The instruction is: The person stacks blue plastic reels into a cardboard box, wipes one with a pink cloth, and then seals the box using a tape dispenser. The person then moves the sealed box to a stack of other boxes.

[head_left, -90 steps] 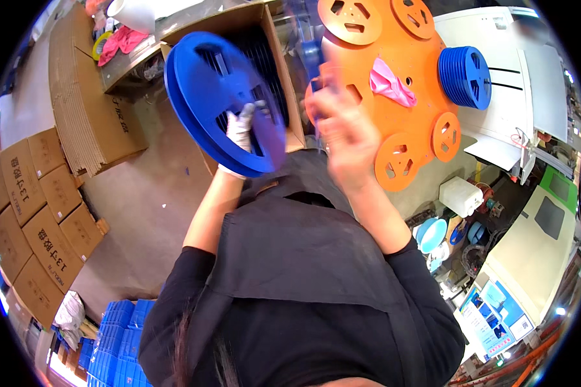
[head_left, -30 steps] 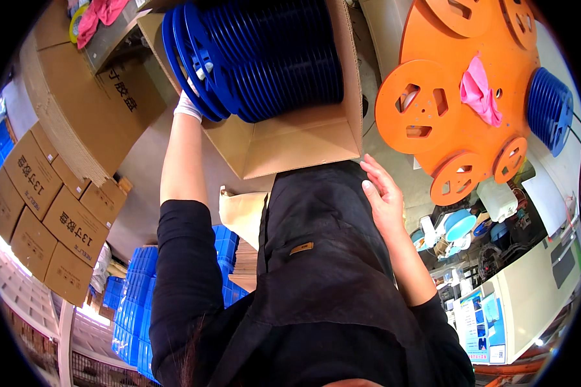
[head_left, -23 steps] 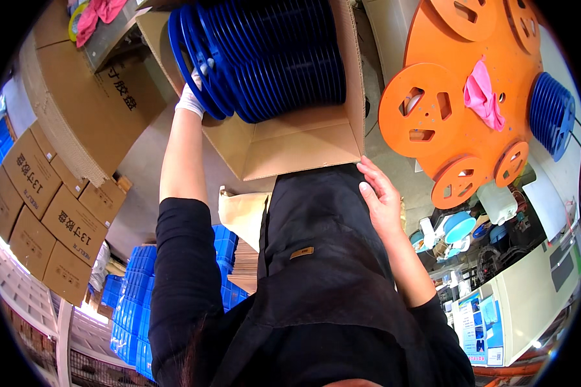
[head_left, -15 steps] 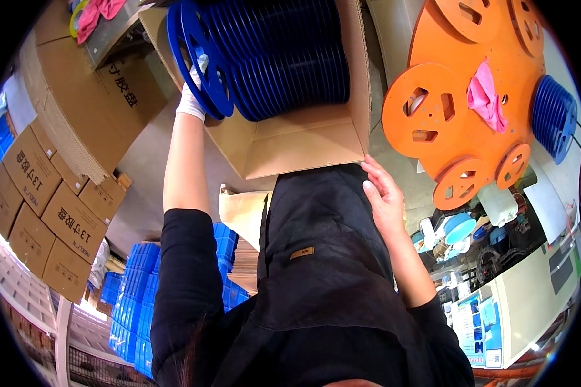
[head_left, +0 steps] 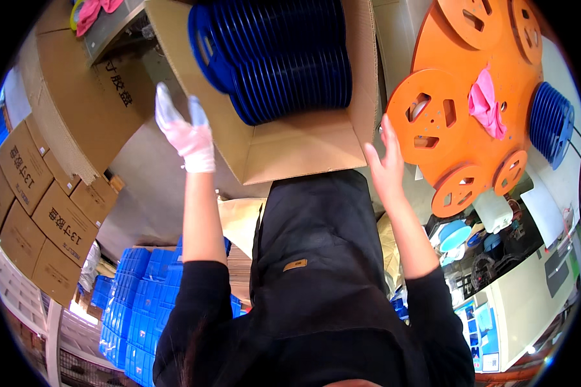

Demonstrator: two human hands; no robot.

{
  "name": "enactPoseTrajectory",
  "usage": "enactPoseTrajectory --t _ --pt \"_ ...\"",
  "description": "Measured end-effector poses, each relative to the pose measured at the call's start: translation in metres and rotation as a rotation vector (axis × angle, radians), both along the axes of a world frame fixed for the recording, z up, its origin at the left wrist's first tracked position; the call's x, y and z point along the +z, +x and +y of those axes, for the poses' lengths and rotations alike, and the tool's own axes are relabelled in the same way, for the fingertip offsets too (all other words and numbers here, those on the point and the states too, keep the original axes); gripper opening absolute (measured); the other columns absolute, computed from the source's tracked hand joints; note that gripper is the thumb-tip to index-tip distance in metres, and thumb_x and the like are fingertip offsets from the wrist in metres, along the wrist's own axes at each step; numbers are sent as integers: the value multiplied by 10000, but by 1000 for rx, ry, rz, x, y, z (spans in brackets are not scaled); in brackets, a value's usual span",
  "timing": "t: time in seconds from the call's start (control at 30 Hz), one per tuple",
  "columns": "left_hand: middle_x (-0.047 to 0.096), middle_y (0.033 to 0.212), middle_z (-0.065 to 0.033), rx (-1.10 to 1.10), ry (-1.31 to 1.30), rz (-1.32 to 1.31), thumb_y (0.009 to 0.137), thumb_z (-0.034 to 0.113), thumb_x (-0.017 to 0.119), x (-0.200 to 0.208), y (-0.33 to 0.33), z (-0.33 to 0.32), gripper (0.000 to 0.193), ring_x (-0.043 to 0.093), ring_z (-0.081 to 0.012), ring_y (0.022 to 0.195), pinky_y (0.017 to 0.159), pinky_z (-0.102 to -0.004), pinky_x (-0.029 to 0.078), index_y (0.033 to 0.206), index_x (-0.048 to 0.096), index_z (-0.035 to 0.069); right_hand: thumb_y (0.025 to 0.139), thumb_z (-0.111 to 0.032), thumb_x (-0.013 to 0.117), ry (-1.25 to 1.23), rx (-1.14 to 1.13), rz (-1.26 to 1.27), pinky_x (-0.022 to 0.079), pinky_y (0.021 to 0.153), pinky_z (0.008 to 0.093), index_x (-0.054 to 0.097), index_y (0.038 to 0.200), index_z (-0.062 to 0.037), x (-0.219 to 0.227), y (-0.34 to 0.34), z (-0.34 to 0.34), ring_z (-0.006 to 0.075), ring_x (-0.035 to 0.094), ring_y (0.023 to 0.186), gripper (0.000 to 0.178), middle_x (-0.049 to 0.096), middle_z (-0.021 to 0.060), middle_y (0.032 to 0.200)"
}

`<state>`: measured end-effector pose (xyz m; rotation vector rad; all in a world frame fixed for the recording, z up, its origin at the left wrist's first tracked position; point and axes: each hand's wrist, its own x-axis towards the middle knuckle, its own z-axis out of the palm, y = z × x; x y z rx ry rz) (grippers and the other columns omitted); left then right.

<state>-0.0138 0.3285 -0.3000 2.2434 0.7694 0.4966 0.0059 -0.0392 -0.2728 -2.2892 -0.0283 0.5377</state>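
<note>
Left hand (head_left: 190,138), white-gloved: I have it raised at the left edge of a box (head_left: 306,148), thumb spread from the fingers. Can't tell from here if the thumb touches cardboard. Blue reels (head_left: 294,77) sit in the box on edge, packed side by side. Right hand (head_left: 388,164), bare, fingers extended, near the box's right corner; contact unclear to me. Right of it, an orange plate (head_left: 461,129) bearing orange discs (head_left: 438,97) and a pink cloth (head_left: 487,103). Far left, stacked cartons (head_left: 39,216); below them to the right, blue crates (head_left: 135,303).
</note>
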Motion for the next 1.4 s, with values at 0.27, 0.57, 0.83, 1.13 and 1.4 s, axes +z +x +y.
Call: enactPoseTrajectory --t 0.27,0.57,0.83,1.13,1.4 --pt "660 1135 -93 287 -404 539 855 128 625 -92 -150 -42 452 630 -223 1019 913 -314 451 1296 523 119 848 -190 638 -216 -152 137 459 923 403 421 1373 -52 -100 2 3 353 592 1070 585 615 215 1128" --pt "696 983 -60 302 -738 262 878 72 604 -97 -194 -61 289 583 -130 777 755 -265 467 1165 617 51 855 -188 612 -378 -20 -45 485 777 469 597 1197 -91 -111 -48 -24 395 634 829 356 657 227 833" --pt "669 982 -183 83 -184 655 910 191 564 -116 -251 -114 336 628 -362 840 768 -402 485 1239 549 126 873 -162 587 -256 -110 200 472 861 437 476 1311 -74 -125 -104 -80 382 611 982 460 640 238 1037" --pt "565 1291 -135 187 -446 559 974 326 462 -86 -245 -126 494 546 -292 1171 958 -347 418 1421 369 137 847 -83 580 -344 -121 -74 416 959 443 380 1370 -112 -103 -129 -65 373 506 1176 561 503 191 1310" --pt "504 1347 -163 85 -358 779 964 348 444 -102 -294 -78 503 493 -283 1225 1025 -362 371 1406 407 109 850 -114 593 -161 -9 -67 436 957 459 332 1375 -114 -145 -115 -13 371 492 1188 587 373 142 1426"
